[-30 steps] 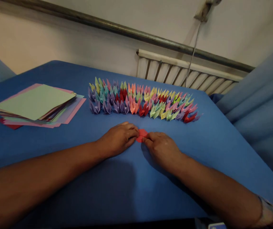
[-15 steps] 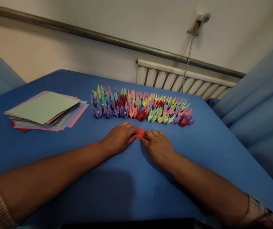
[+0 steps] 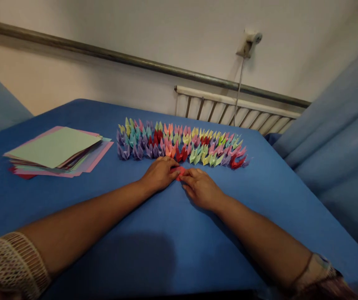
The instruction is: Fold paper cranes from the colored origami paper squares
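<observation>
Head view: A small red paper (image 3: 181, 170) is held at its opposite sides by the fingers of the left hand (image 3: 159, 173) and right hand (image 3: 204, 188), on the blue table (image 3: 260, 179), just before rows of folded paper figures (image 3: 179, 143). The paper stack (image 3: 56, 148) is positioned farther left.

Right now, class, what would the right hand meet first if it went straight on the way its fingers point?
The right hand would meet the red paper at its fingertips first, then probably the left hand just beyond, though depth is hard to judge.
</observation>
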`<state>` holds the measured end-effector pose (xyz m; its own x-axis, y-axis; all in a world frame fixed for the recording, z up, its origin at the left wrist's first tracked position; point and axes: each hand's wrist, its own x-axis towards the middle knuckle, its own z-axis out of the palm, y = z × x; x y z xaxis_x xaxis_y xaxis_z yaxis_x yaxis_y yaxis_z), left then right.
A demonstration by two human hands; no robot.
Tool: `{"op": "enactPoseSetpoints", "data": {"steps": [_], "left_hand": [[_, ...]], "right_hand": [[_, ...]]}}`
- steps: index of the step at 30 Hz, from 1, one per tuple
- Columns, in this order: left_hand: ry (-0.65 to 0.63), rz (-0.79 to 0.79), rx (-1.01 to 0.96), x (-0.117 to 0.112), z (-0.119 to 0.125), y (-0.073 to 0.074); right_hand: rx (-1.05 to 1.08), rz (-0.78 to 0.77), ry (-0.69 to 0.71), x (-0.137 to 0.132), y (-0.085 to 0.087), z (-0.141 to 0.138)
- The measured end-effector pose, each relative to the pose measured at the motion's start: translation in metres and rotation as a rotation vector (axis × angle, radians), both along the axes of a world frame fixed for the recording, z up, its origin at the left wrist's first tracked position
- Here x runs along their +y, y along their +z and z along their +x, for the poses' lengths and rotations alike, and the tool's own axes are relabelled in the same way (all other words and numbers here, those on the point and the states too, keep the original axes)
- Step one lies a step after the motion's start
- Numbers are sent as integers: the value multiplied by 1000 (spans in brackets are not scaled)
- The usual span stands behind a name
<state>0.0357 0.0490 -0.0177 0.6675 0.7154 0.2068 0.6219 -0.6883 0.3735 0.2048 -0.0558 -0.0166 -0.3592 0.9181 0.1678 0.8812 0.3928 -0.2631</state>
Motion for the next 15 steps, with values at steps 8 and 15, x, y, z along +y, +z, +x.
{"op": "enactPoseSetpoints", "data": {"steps": [8,15], "left_hand": [[-60,-122,-148,4,-1,-3],[-67,-118,-171,7,0,-7]], "right_hand": [[-34,-10,-3,0,-2,-2],[-58,-33,-21,-2,2,-4]]}}
